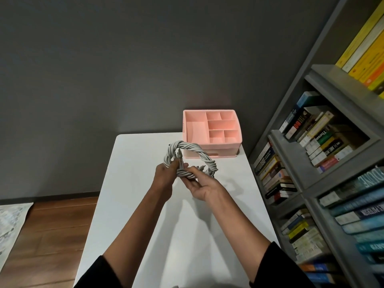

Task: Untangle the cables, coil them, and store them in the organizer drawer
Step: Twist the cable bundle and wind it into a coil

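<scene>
- here, white table (187, 235) by grey wall (104, 59); pink organizer (212, 151) at far edge, bookshelf (332, 88) right.
- above it, left hand (164, 175) and right hand (199, 188) both clamped round cable coil (187, 145).

White table (128, 183), grey bookshelf (291, 154) full of books (324, 142), grey wall (124, 59), wooden floor (52, 235), pale rug (10, 221)
</scene>
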Demonstrator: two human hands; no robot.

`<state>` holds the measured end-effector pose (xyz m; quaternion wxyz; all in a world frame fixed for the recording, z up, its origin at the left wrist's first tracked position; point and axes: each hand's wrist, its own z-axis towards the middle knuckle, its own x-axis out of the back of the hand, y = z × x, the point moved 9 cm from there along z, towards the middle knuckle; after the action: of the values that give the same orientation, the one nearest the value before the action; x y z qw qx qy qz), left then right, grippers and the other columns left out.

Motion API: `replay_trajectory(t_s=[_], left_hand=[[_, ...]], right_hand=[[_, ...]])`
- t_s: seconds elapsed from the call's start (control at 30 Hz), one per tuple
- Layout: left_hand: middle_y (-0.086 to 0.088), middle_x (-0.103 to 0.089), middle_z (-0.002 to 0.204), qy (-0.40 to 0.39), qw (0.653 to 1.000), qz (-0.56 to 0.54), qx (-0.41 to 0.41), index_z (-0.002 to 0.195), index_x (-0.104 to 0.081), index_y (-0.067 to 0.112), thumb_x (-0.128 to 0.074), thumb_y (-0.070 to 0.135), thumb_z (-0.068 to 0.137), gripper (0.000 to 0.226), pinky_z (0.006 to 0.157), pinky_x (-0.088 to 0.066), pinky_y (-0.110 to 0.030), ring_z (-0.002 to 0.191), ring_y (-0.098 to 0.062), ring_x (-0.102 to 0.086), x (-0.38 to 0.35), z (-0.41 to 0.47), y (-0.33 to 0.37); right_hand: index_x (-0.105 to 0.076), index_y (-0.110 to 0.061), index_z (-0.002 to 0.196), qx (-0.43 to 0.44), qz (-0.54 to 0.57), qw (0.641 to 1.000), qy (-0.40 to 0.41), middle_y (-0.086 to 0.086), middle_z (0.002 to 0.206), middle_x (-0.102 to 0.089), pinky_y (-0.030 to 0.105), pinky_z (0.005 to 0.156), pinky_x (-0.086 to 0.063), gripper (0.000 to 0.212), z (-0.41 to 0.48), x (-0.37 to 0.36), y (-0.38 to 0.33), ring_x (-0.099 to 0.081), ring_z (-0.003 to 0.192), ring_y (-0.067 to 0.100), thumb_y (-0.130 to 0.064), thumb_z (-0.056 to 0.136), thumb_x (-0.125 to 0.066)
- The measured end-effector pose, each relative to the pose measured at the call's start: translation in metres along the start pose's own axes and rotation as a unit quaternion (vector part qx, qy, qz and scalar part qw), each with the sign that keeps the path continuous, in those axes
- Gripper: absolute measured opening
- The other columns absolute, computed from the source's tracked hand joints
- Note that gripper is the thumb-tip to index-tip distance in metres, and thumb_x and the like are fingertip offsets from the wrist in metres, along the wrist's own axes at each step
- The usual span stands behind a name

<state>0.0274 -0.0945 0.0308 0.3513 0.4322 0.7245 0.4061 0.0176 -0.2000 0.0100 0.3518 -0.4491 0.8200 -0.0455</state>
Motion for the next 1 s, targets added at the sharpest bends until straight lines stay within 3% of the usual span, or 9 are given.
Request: replay_trajectory(t_s=[0.23, 0.33, 0.4, 0.5, 0.6, 0.7, 0.8, 0.9, 1.0], left_hand=[[0.002, -0.061, 0.054, 0.057, 0.998, -0.032, 0.005, 0.069, -0.059, 0.008, -0.05, 0.007, 0.096, 0.029, 0.048, -0.043, -0.018, 0.052, -0.01, -0.056, 0.003, 0.009, 0.004], [-0.005, -0.054, 0.062, 0.081, 0.996, -0.016, -0.017, 0.069, -0.055, 0.007, -0.047, 0.006, 0.097, 0.03, 0.04, -0.041, -0.014, 0.055, -0.014, -0.051, 0.012, 0.014, 0.016], [-0.007, -0.05, 0.064, 0.09, 0.996, 0.011, -0.026, 0.068, -0.052, 0.007, -0.043, 0.002, 0.098, 0.031, 0.038, -0.04, -0.013, 0.056, -0.016, -0.048, 0.017, 0.017, 0.022], [-0.008, -0.052, 0.062, 0.102, 0.991, 0.085, -0.021, 0.066, -0.052, 0.006, -0.044, 0.0, 0.095, 0.031, 0.037, -0.041, -0.015, 0.053, -0.017, -0.05, 0.023, 0.022, 0.021], [-0.011, -0.054, 0.061, 0.079, 0.982, 0.17, -0.011, 0.065, -0.053, 0.004, -0.046, -0.004, 0.091, 0.028, 0.044, -0.041, -0.02, 0.046, -0.017, -0.052, 0.022, 0.019, 0.014], [-0.009, -0.053, 0.062, -0.012, 0.99, 0.137, 0.002, 0.072, -0.056, 0.005, -0.047, -0.001, 0.094, 0.025, 0.045, -0.045, -0.019, 0.04, -0.011, -0.053, 0.007, 0.008, 0.008], [-0.008, -0.057, 0.068, -0.11, 0.984, 0.137, -0.005, 0.079, -0.06, 0.007, -0.049, 0.008, 0.097, 0.021, 0.053, -0.051, -0.019, 0.047, -0.007, -0.06, -0.004, -0.004, 0.014], [-0.009, -0.062, 0.077, -0.181, 0.972, 0.147, -0.016, 0.078, -0.062, 0.005, -0.053, 0.013, 0.096, 0.021, 0.063, -0.054, -0.021, 0.06, -0.01, -0.063, -0.006, -0.009, 0.023], [-0.006, -0.061, 0.076, -0.243, 0.963, 0.12, -0.011, 0.078, -0.061, 0.005, -0.052, 0.016, 0.096, 0.023, 0.076, -0.053, -0.024, 0.074, -0.015, -0.06, -0.011, -0.016, 0.025]], right_hand=[[-0.063, -0.001, 0.088, -0.02, -0.06, 0.997, -0.033, 0.015, 0.091, -0.064, 0.034, 0.067, -0.059, 0.009, 0.002, 0.0, 0.001, -0.066, 0.075, 0.026, -0.01, 0.088, -0.065], [-0.051, -0.006, 0.109, -0.002, -0.161, 0.986, 0.03, 0.014, 0.115, -0.047, 0.04, 0.086, -0.053, 0.055, 0.001, 0.023, -0.004, -0.055, 0.1, 0.027, -0.03, 0.071, -0.082], [-0.038, -0.012, 0.129, 0.14, -0.337, 0.923, 0.121, 0.007, 0.129, -0.039, 0.039, 0.101, -0.042, 0.098, -0.004, 0.037, -0.031, -0.043, 0.117, 0.021, -0.043, 0.052, -0.09], [-0.028, -0.024, 0.138, 0.398, -0.465, 0.789, 0.064, -0.004, 0.133, -0.034, 0.028, 0.101, -0.037, 0.101, -0.033, -0.009, -0.068, -0.038, 0.118, 0.011, -0.029, 0.059, -0.09], [-0.042, -0.03, 0.131, 0.405, -0.529, 0.744, -0.055, -0.001, 0.118, -0.055, 0.027, 0.075, -0.051, 0.063, -0.033, -0.053, -0.068, -0.06, 0.09, 0.008, -0.032, 0.077, -0.077], [-0.063, -0.013, 0.103, 0.37, -0.583, 0.719, -0.081, 0.0, 0.079, -0.062, 0.019, 0.052, -0.038, 0.023, -0.022, -0.068, -0.072, -0.049, 0.047, -0.006, -0.034, 0.092, -0.06], [-0.064, -0.006, 0.085, 0.375, -0.594, 0.709, -0.066, 0.0, 0.065, -0.058, 0.019, 0.05, -0.03, 0.034, -0.015, -0.07, -0.081, -0.043, 0.04, -0.004, -0.037, 0.095, -0.054], [-0.058, -0.018, 0.062, 0.373, -0.571, 0.727, -0.075, -0.006, 0.054, -0.054, 0.017, 0.042, -0.028, 0.038, -0.014, -0.072, -0.089, -0.037, 0.039, 0.002, -0.044, 0.089, -0.061], [-0.06, -0.017, 0.06, 0.359, -0.545, 0.752, -0.088, -0.008, 0.045, -0.051, 0.018, 0.039, -0.026, 0.037, -0.013, -0.077, -0.097, -0.035, 0.039, 0.008, -0.046, 0.079, -0.072]])
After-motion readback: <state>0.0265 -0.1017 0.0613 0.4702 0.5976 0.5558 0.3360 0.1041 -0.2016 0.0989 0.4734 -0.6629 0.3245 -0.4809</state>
